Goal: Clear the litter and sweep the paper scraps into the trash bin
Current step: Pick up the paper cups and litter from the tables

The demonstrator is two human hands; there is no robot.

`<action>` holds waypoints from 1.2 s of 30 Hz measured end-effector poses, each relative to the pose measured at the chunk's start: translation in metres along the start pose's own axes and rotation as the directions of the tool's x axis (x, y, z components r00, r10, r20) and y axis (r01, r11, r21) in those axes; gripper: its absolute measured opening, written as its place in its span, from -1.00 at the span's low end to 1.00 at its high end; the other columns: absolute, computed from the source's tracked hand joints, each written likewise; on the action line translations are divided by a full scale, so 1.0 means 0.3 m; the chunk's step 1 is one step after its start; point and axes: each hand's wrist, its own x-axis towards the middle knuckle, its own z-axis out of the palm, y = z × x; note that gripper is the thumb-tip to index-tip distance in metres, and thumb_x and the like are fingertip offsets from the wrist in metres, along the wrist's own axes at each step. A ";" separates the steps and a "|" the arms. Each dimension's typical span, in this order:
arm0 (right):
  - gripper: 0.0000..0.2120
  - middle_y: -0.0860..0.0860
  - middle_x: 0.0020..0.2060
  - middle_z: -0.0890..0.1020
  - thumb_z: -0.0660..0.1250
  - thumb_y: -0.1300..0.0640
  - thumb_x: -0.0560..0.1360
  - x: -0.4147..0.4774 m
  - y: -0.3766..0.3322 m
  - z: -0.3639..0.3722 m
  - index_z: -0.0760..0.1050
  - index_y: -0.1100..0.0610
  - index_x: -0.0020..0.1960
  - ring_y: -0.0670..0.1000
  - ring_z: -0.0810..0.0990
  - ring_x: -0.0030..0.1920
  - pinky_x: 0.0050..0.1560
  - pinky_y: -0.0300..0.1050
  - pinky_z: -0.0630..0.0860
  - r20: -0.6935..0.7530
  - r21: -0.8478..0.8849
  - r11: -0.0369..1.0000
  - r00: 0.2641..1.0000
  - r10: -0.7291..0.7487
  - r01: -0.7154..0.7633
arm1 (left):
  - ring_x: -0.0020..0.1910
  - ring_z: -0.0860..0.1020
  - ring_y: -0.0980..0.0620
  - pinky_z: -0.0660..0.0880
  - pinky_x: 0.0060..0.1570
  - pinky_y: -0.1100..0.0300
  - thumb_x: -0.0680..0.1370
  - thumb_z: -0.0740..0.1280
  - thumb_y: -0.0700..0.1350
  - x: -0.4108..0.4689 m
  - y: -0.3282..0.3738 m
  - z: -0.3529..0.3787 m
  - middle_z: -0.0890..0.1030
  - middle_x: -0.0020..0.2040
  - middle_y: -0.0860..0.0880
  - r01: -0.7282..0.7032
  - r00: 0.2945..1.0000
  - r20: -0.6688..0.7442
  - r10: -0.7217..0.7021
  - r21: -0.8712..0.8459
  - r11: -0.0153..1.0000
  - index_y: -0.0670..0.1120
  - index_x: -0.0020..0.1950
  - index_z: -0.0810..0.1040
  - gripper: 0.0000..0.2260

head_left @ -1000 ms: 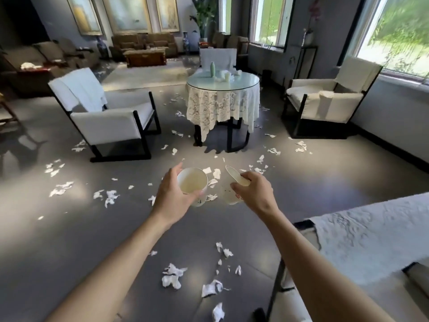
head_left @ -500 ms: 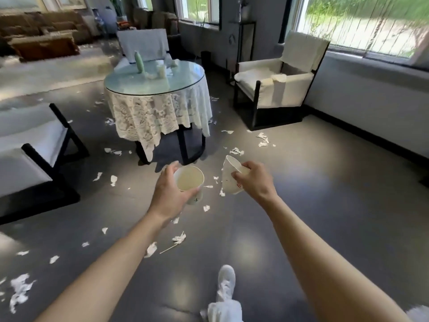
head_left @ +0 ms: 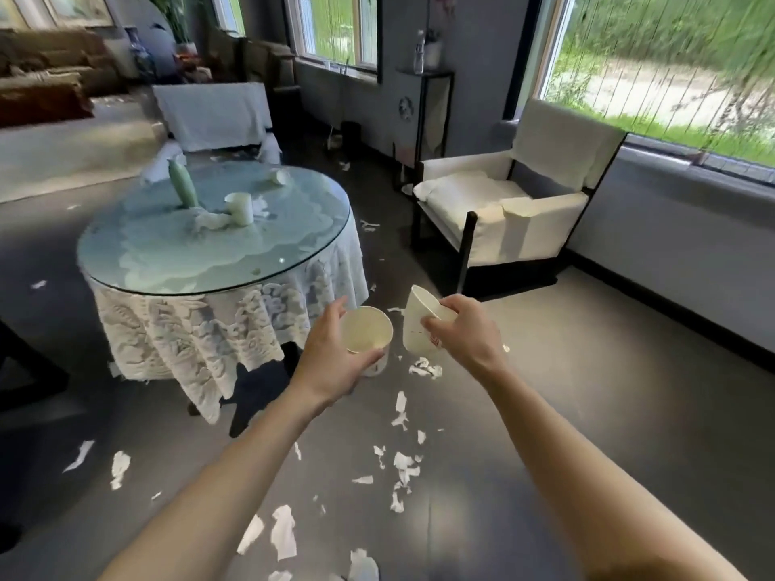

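Paper scraps (head_left: 283, 533), white (torn, crumpled)

Strewn across dark floor (head_left: 587, 413): paper scraps (head_left: 403, 461). On round glass table (head_left: 167, 255): cup (head_left: 240, 208), green bottle (head_left: 183, 184), crumpled paper (head_left: 211, 221).

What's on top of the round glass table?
A green bottle, a white paper cup, crumpled paper beside it and another cup farther back. The cups' walls hide whatever is inside them.
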 end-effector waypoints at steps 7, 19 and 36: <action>-0.66 0.08 0.06 0.62 0.42 0.10 0.42 0.708 -0.031 0.024 0.58 0.18 0.17 0.11 0.57 0.08 0.14 0.12 0.49 -0.105 0.061 0.997 0.993 0.051 -0.044 | 0.37 0.36 -0.06 0.27 0.34 0.14 0.40 0.54 -0.12 0.822 -0.030 0.106 0.38 0.41 -0.09 0.013 1.000 0.027 -0.013 -0.027 1.000 -0.12 0.51 0.20 -0.21; -0.64 0.03 0.02 0.64 0.38 -0.02 0.45 2.121 -0.003 -0.008 0.54 0.07 0.21 0.09 0.57 0.07 0.18 0.10 0.44 -0.034 -0.121 0.992 0.998 -0.048 0.044 | 0.37 0.36 -0.11 0.28 0.36 0.06 0.39 0.55 -0.12 2.102 -0.076 0.503 0.38 0.42 -0.14 0.066 0.996 -0.053 -0.067 -0.015 0.998 -0.13 0.52 0.20 -0.20; -0.68 -0.03 0.08 0.58 0.37 -0.04 0.46 4.073 -0.371 0.554 0.54 0.00 0.18 0.05 0.50 0.16 0.18 -0.04 0.28 0.139 -0.128 0.982 0.982 -0.124 0.142 | 0.44 0.27 -0.07 0.18 0.38 0.14 0.41 0.53 -0.12 3.971 -0.451 0.401 0.32 0.46 -0.11 0.116 0.977 -0.185 -0.101 0.071 0.991 -0.15 0.54 0.16 -0.19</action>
